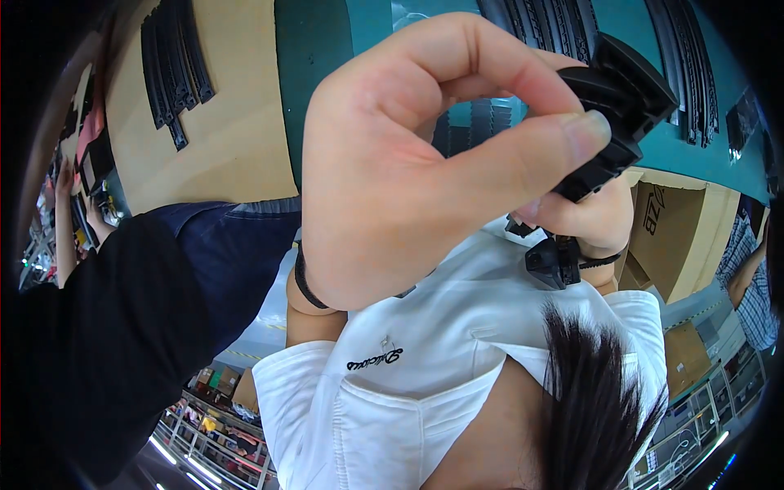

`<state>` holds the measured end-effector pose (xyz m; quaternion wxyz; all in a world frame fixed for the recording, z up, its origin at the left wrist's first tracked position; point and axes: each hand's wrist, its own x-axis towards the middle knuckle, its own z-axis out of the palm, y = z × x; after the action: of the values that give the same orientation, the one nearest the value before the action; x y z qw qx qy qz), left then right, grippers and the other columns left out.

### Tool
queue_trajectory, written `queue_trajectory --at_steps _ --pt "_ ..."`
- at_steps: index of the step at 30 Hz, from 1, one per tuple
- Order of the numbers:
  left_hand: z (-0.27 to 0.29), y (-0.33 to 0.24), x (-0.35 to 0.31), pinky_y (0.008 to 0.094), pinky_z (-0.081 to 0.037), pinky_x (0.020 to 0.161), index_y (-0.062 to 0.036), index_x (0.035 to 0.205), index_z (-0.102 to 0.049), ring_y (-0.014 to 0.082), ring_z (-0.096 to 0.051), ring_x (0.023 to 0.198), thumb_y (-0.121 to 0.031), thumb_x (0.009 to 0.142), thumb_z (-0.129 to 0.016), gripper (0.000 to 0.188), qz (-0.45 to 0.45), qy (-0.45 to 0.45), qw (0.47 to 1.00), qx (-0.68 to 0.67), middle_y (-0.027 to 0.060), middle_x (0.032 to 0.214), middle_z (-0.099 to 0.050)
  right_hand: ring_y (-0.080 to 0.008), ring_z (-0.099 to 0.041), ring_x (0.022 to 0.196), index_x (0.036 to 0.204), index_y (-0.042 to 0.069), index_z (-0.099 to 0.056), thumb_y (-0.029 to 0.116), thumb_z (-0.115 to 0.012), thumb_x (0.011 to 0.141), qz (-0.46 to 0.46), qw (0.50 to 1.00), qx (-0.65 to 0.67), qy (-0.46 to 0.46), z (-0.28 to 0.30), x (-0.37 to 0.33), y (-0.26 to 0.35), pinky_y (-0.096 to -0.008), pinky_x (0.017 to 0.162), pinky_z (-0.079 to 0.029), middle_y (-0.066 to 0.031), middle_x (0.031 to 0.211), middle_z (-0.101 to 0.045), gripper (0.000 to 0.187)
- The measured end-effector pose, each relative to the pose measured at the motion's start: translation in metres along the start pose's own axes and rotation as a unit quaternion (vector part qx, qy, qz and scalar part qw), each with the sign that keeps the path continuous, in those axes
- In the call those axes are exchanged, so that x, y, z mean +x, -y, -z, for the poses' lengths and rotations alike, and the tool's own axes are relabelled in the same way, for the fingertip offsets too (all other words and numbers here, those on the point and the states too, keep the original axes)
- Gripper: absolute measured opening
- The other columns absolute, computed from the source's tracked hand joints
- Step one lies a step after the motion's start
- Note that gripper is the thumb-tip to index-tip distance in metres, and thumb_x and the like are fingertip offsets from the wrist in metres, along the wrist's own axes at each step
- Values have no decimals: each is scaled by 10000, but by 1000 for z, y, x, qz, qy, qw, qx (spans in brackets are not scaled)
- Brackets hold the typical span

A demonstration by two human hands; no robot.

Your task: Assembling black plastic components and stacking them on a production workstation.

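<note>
My left hand (376,180) is large and close in the middle, its thumb and forefinger pinched on a black moulded plastic part (625,90). Ridges and small notches show along that part's edge. Behind and below it, my right hand (606,214) is partly hidden. Its curled fingers are at the part's lower end and seem to grip it too. Just under the right hand sits another black plastic piece (555,263); whether it joins the held part I cannot tell.
Long black plastic strips (173,61) lie on a tan board (237,139) at far left. More strips (690,65) rest on the green work surface (314,73). A cardboard box (702,237) stands right. A dark-sleeved person (106,327) is close at left; a checked-shirt person (747,278) is at far right.
</note>
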<state>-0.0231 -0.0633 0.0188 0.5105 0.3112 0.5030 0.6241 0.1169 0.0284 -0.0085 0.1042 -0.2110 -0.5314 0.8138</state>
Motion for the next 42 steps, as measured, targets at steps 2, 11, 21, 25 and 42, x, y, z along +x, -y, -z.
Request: queue_trajectory --at_steps 2,11,21,25,42 --pt "1 1 0 188 -369 636 -1 825 -482 65 -478 678 -26 749 -527 92 -2 12 1000 -8 47 762 -550 -45 -471 614 801 15 -542 -17 -629 600 5 1000 -10 5 0 -1 0 -185 554 -383 7 680 -541 222" --pt "0 4 1 183 -367 631 0 825 -484 64 -474 674 -24 750 -521 87 -19 17 999 19 44 760 -547 -33 -457 626 810 14 -543 -17 -632 602 -17 1000 -5 -11 2 -2 1 -181 560 -381 24 680 -527 228" --pt "-2 1 1 190 -375 640 -2 825 -486 68 -482 686 -29 748 -530 93 -10 6 1000 11 45 763 -550 -33 -448 615 813 20 -545 -13 -633 604 10 1000 -4 -14 1 -2 0 -180 550 -369 29 677 -517 229" --pt "-4 3 3 196 -382 652 -2 823 -487 69 -486 695 -25 748 -531 90 -12 7 1000 0 46 766 -551 -32 -445 613 823 22 -547 -14 -633 604 22 999 -15 -18 2 -1 -1 -178 548 -365 31 675 -515 237" --pt "-14 19 1 188 -405 668 36 817 -490 95 -522 709 34 726 -544 106 -146 -88 981 91 100 813 -560 -28 -432 612 859 26 -550 7 -642 608 29 998 -43 -21 3 2 -2 -171 539 -348 40 674 -503 268"
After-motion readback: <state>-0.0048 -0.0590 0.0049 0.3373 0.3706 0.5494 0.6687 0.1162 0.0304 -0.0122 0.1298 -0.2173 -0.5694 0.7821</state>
